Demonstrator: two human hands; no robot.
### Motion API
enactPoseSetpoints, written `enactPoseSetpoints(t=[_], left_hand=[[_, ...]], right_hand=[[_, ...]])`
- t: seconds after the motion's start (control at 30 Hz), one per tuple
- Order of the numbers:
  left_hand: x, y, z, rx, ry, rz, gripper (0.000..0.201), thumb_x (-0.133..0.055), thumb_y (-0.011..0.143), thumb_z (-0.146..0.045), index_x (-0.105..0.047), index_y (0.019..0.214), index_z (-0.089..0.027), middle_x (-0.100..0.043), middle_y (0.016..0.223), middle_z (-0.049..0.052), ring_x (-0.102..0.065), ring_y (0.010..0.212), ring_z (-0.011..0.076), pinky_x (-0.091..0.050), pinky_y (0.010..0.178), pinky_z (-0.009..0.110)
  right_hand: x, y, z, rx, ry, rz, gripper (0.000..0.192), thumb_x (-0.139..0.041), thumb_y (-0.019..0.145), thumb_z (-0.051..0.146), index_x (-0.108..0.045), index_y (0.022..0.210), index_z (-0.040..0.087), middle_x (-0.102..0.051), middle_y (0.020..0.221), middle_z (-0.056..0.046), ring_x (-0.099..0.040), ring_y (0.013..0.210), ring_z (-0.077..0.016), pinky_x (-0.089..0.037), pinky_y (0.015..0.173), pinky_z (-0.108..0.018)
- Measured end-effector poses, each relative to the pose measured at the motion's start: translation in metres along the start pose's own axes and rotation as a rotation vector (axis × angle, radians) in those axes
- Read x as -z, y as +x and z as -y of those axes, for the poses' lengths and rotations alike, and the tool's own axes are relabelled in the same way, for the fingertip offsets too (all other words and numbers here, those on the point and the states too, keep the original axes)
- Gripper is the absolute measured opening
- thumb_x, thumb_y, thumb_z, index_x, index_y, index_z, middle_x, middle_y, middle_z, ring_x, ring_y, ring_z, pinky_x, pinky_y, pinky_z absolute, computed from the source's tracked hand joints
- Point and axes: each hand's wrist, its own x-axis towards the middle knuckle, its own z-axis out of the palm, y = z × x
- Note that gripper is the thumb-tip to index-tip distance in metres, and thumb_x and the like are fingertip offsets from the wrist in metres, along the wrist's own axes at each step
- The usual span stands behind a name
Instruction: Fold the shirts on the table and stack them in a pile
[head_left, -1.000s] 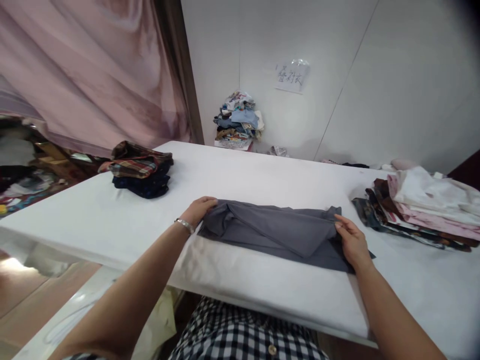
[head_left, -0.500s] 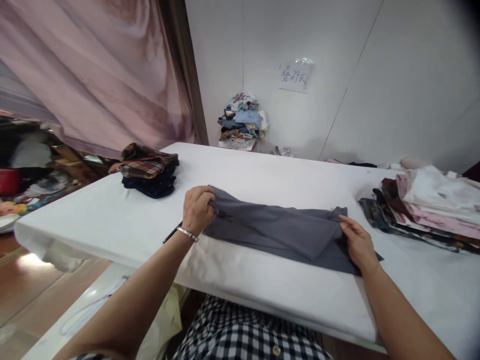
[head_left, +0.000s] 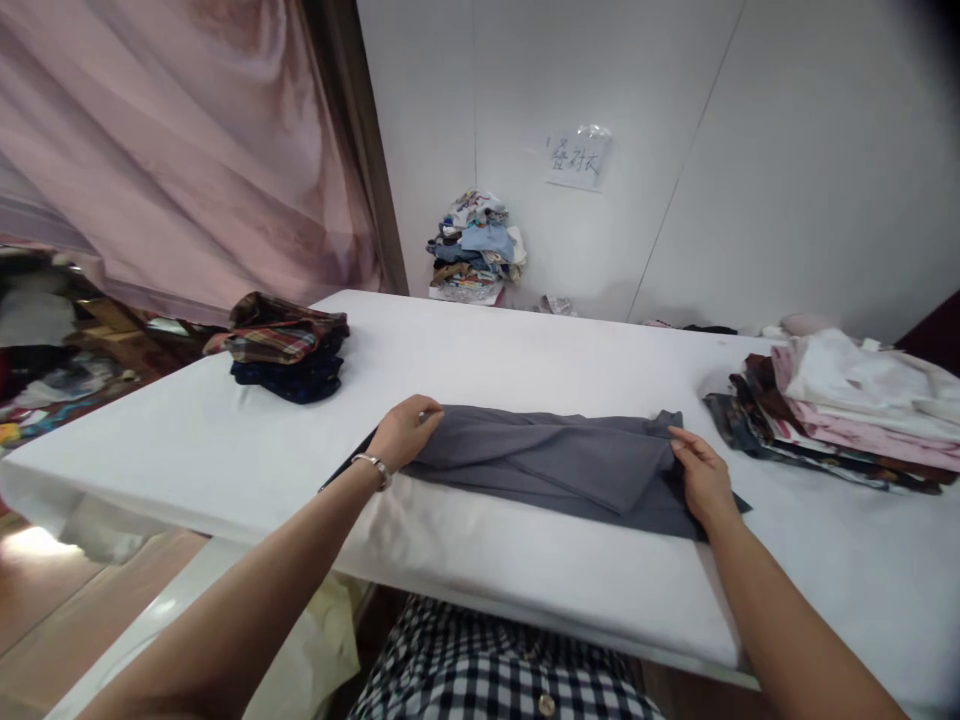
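Well off to the left of the left hand, a small stack of folded dark and plaid clothes (head_left: 283, 347) sits near the table's far-left part, out of the way of the working area.

The left hand (head_left: 405, 436) lies at the left end of the grey garment (head_left: 559, 465), its fingers curled over the edge and pinching the cloth between thumb and fingers. The hand is mostly closed on the fabric, and a bracelet (head_left: 373, 466) rings the wrist just behind it. A thin dark object (head_left: 346, 466) pokes out from under the wrist; what it is cannot be told.

The grey garment stretches between the two hands as a long, narrow band on the white table (head_left: 525, 350), with a folded flap lying diagonally across its middle. It lies flat, close to the near edge, within easy reach of both arms, and holding both ends appears to keep the band straight.

The right hand (head_left: 697, 478) rests on the right end, palm down, fingers lightly bent and pressing the cloth onto the table; it seems to pin rather than grasp, thumb tucked at the fold.

Further right, well apart from that hand, lies a loose pile of mixed clothes (head_left: 847, 415). Behind both hands, against the wall, stands another heap of garments (head_left: 476, 245) below a paper sign (head_left: 577, 158).
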Motion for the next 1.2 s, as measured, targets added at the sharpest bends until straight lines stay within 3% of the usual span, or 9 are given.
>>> enactPoseSetpoints(t=[0.13,0.23,0.33,0.4,0.6,0.7,0.8,1.03,1.2], left_hand=[[-0.019,0.012,-0.025,-0.31,0.095,0.192,0.025,-0.057,0.079,-0.041,-0.065,0.093,-0.022,-0.065,0.107,0.004,-0.058,0.102,0.0208,-0.042,0.093,0.034],[-0.032,0.003,-0.032,-0.422,0.276,0.308,0.027,-0.064,0.074,-0.038,-0.064,0.094,-0.021,-0.064,0.109,0.006,-0.056,0.104,0.0245,-0.042,0.091,0.039],[-0.034,-0.005,-0.028,-0.367,0.396,0.297,0.014,-0.057,0.075,-0.022,-0.064,0.087,-0.019,-0.065,0.103,0.008,-0.057,0.1,0.0253,-0.042,0.086,0.039],[-0.028,-0.005,-0.024,-0.297,0.353,0.266,0.016,-0.05,0.076,-0.016,-0.063,0.085,-0.019,-0.066,0.101,0.007,-0.058,0.098,0.0234,-0.042,0.086,0.037],[0.0,0.016,-0.026,-0.008,-0.02,0.09,0.024,-0.044,0.082,-0.036,-0.059,0.092,-0.021,-0.065,0.074,-0.001,-0.059,0.068,0.0168,-0.045,0.066,0.028],[0.001,0.027,-0.025,0.008,-0.035,0.198,0.029,-0.042,0.082,-0.043,-0.062,0.085,-0.021,-0.067,0.075,0.0,-0.061,0.072,0.0175,-0.046,0.066,0.026],[-0.006,0.035,-0.022,0.055,0.206,0.408,0.041,-0.041,0.082,-0.052,-0.065,0.072,-0.021,-0.07,0.075,0.004,-0.063,0.073,0.0203,-0.046,0.064,0.028],[-0.028,0.059,-0.029,0.002,0.414,0.292,0.035,-0.044,0.083,-0.041,-0.07,0.094,-0.021,-0.066,0.112,0.01,-0.058,0.103,0.026,-0.044,0.082,0.033],[-0.046,0.078,-0.028,-0.012,0.441,0.381,0.018,-0.059,0.071,-0.034,-0.071,0.079,-0.022,-0.071,0.097,0.007,-0.062,0.095,0.0245,-0.046,0.079,0.03]], right_hand=[[0.002,-0.004,0.003,0.016,-0.003,0.023,0.036,-0.066,0.068,0.039,-0.07,0.099,0.021,-0.06,0.069,0.001,-0.048,0.063,-0.0137,-0.037,0.059,-0.026],[0.003,-0.006,0.004,-0.008,0.027,0.034,0.037,-0.067,0.068,0.039,-0.07,0.1,0.021,-0.06,0.07,0.002,-0.048,0.064,-0.0134,-0.037,0.061,-0.027],[0.003,-0.006,0.005,-0.005,0.025,0.035,0.036,-0.068,0.067,0.039,-0.071,0.098,0.021,-0.059,0.07,0.002,-0.048,0.065,-0.0135,-0.037,0.062,-0.027],[0.002,-0.006,0.006,-0.006,0.024,0.039,0.034,-0.068,0.067,0.038,-0.071,0.097,0.022,-0.059,0.07,0.002,-0.048,0.066,-0.0136,-0.038,0.063,-0.027],[0.001,-0.006,0.007,-0.001,0.022,0.045,0.035,-0.067,0.068,0.038,-0.071,0.099,0.022,-0.06,0.07,0.002,-0.049,0.066,-0.0138,-0.038,0.064,-0.027],[0.001,-0.006,0.007,0.02,0.006,0.035,0.034,-0.067,0.069,0.038,-0.071,0.098,0.021,-0.06,0.071,0.001,-0.049,0.066,-0.0141,-0.038,0.063,-0.027],[0.001,-0.005,0.005,0.015,-0.02,0.045,0.035,-0.066,0.069,0.039,-0.07,0.099,0.021,-0.059,0.071,0.001,-0.049,0.066,-0.0143,-0.038,0.063,-0.027],[0.0,-0.004,0.001,0.01,-0.036,0.076,0.036,-0.064,0.071,0.041,-0.068,0.1,0.021,-0.056,0.066,0.002,-0.047,0.061,-0.0134,-0.038,0.058,-0.027],[0.001,-0.003,0.0,-0.019,-0.032,0.099,0.036,-0.064,0.071,0.041,-0.068,0.1,0.021,-0.055,0.065,0.003,-0.048,0.062,-0.0138,-0.038,0.06,-0.027]])
